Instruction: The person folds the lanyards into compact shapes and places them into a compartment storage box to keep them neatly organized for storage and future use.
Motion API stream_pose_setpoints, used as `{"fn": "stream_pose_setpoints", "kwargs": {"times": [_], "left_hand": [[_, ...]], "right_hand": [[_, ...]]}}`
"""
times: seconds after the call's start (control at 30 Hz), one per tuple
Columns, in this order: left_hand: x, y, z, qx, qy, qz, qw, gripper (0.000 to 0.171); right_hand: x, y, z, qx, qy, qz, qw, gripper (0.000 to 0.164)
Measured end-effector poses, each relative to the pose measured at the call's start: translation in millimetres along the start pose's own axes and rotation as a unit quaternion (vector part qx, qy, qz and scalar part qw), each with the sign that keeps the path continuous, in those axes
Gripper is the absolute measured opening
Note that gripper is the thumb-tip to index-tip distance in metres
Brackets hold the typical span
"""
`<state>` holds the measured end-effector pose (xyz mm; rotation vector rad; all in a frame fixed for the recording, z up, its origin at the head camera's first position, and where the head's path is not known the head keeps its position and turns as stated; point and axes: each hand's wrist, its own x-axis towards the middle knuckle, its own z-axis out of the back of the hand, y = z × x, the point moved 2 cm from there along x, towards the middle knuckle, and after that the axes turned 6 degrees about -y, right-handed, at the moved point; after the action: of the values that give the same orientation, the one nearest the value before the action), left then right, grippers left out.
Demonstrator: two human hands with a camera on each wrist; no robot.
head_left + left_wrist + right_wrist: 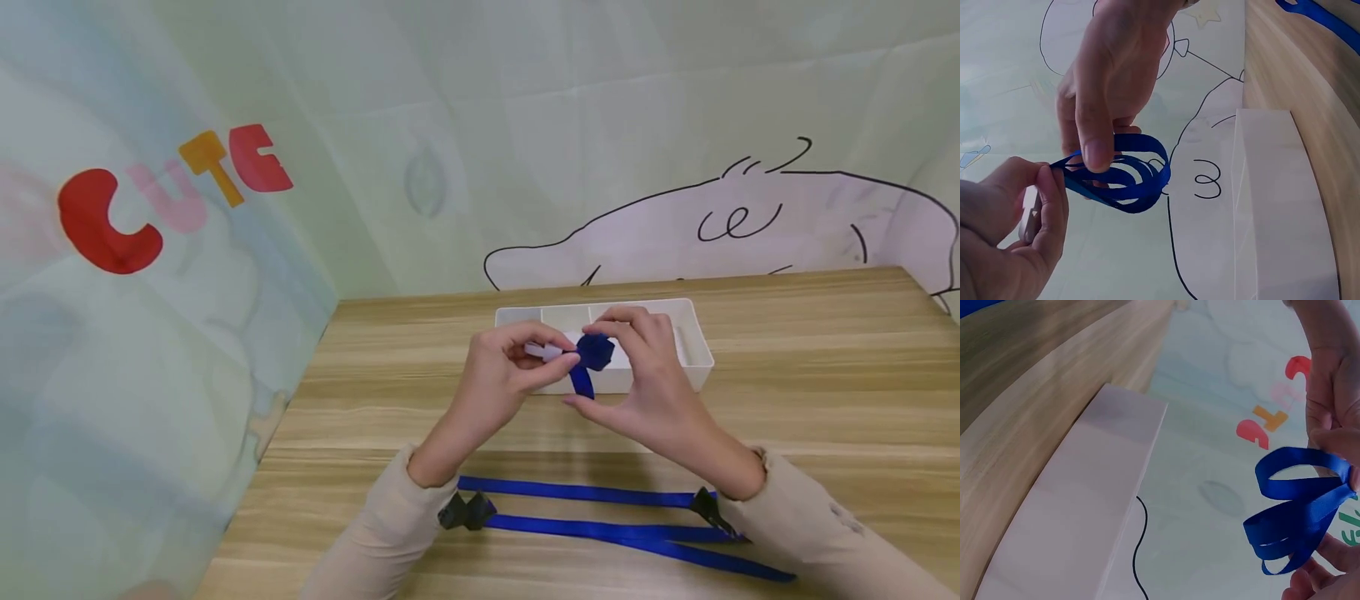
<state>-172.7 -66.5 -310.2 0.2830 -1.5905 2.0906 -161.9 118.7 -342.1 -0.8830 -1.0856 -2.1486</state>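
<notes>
A bunch of looped blue ribbon (596, 352) is held up in front of a white tray (697, 350). My left hand (498, 367) pinches the gathered end of its loops between thumb and fingertips. A small white piece, clip-like in shape (1032, 215), also sits within that hand's fingers. My right hand (648, 375) is around the loops from the other side, thumb and index spread wide apart, with fingertips at the ribbon's edge. In the right wrist view, the loops (1297, 519) fan out from the left hand's pinch, and the right fingertips (1313, 572) lie by the lowest one.
Nearer the front of the wooden table (360, 400), blue ribbon strips (577, 492) lie crosswise beneath the forearms. A black bow-shaped piece (468, 511) sits by the left sleeve, another dark piece (708, 508) by the right. Printed cloth (420, 100) hangs behind and at left.
</notes>
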Motion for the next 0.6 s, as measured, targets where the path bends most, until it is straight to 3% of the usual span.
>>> {"fn": "stream_pose_setpoints", "kwargs": {"times": [0.23,0.6], "left_hand": [[0.2,1.7,-0.1,-0.013,-0.006,0.009,0.9999,0.007],[0.9,4.9,1.9,-0.017,-0.012,0.029,0.9994,0.008]], "right_hand": [[-1.1,-3.3,-3.6,-0.006,0.015,-0.017,1.0,0.059],[-4.6,-7.8,1.8,-0.008,-0.005,-0.041,0.999,0.046]]}}
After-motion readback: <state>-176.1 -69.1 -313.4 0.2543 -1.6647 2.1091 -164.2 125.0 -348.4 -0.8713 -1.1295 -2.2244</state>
